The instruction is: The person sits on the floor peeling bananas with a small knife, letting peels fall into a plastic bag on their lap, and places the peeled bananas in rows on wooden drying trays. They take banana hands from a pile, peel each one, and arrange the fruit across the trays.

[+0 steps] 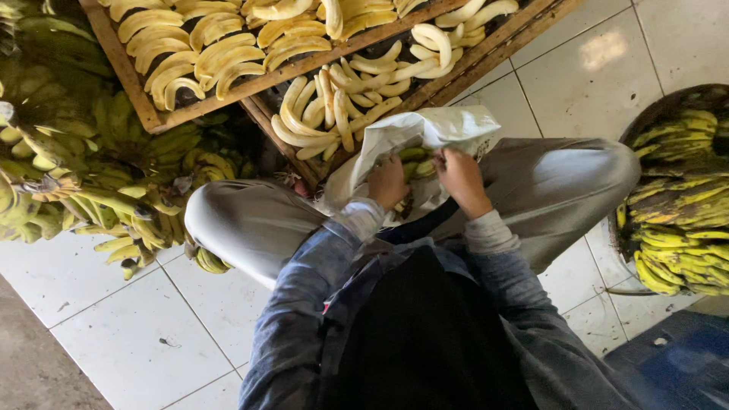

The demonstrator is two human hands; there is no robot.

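Between the person's bent knees lies a white sack [433, 133], spread over the lap, and everything else is best placed from it. Largest are the heaps of unpeeled bananas: a big green-yellow pile [83, 152] far to the left of the sack, and a round basket [645, 125] of darker, bruised bunches well to its right. Beyond the sack, away from the person, stand slatted wooden trays [129, 72] filled with rows of pale peeled bananas [334, 106]; the nearest tray's edge comes close to the sack's far side. White floor tiles [585, 68] show around all of it.

On the sack itself, in its middle fold, lies a small green banana [416, 156], the fruit being worked. The left hand [389, 182] is curled at the banana's near left end, fingers closed on it or on the skin; the exact grip is hidden behind the knuckles. The right hand [459, 178] is likewise closed, pinching at the banana's right side, and whether it holds a strip of peel or a small blade I cannot tell.

Judging from this, the peeling goes best with the left hand steadying the fruit low over the sack, so scraps fall on the cloth, while the right hand strips lengthwise without gouging the soft flesh.
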